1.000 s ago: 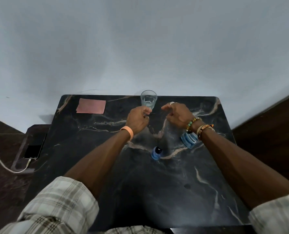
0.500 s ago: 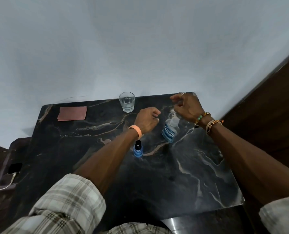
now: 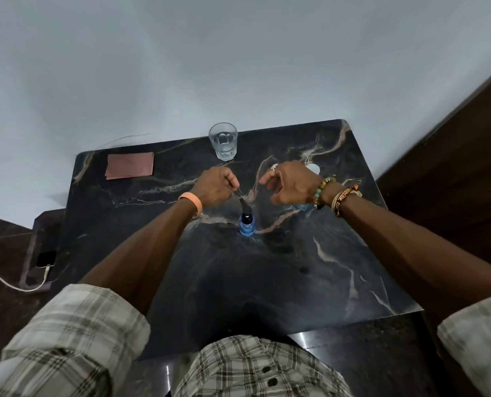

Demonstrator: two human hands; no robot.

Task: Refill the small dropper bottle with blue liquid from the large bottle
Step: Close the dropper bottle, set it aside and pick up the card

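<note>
Marble table (image 3: 296, 282) carries glass (image 3: 223, 141), pink sheet (image 3: 130, 165) — and small dropper bottle (image 3: 247, 226).

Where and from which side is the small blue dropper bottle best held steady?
Probably low on the round blue body of the small dropper bottle, thumb and fingers pinching its sides, coming from the right. It stands upright on the table, and its black dropper top leans toward the left hand, which is close above it. The right hand hovers nearby, apparently empty.
</note>
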